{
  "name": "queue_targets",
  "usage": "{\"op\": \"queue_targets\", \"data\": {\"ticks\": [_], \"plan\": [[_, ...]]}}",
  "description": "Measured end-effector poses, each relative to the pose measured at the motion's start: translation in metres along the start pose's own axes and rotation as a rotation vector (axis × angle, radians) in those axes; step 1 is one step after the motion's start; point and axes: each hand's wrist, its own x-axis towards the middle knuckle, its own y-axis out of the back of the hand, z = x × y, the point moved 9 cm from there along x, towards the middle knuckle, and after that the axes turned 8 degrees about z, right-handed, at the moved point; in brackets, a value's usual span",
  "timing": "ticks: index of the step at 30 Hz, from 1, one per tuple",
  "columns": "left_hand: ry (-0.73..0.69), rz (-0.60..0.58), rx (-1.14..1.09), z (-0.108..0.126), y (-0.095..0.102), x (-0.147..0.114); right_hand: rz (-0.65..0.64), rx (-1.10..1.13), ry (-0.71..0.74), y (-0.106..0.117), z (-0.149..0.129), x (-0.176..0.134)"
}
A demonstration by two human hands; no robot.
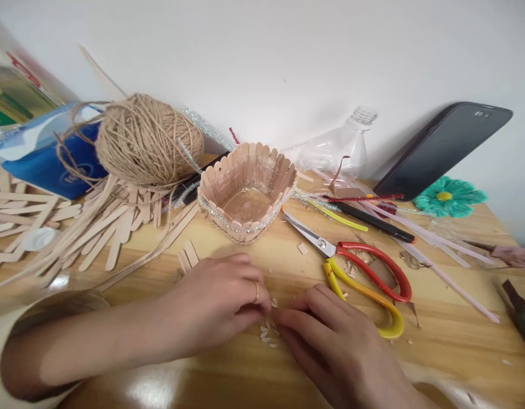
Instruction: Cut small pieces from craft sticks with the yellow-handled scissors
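Note:
My left hand [228,298], with a gold ring, rests over the table, its fingers curled down and closed. My right hand [334,335] meets it from the right, thumb and fingers pressed together. Whatever is between the fingertips is too small or hidden to make out. Small pale wood chips [267,335] lie just below and between the fingertips. Behind my hands stands a small basket [247,201] of upright craft sticks, with silvery tinsel round its outside. Scissors [330,247] with one red and one yellow handle lie beyond my right hand, blades apart.
Many loose craft sticks [113,233] and a ball of twine [149,142] are on the left, beside a blue packet [53,153]. At the right are a clear plastic bottle [343,147], a black marker [373,221], a leaning phone [441,150], a teal flower [449,196] and pipe cleaners [453,278].

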Motion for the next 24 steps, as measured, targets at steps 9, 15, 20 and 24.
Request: {"op": "queue_targets", "data": {"ticks": [9, 15, 20, 24], "plan": [[0.015, -0.022, 0.066, 0.0043, -0.0074, -0.0027, 0.007, 0.004, -0.005, -0.0021, -0.0004, 0.0000], [0.017, -0.046, 0.064, 0.0060, -0.0100, -0.0026, -0.001, 0.010, -0.016, -0.0019, 0.0011, -0.0017], [0.025, -0.006, -0.003, 0.0032, -0.0043, -0.0010, -0.006, -0.003, -0.026, -0.0010, 0.0024, -0.0012], [0.060, 0.000, -0.076, -0.0012, -0.0014, -0.0004, 0.008, -0.017, -0.017, 0.0019, 0.0026, -0.0016]]}}
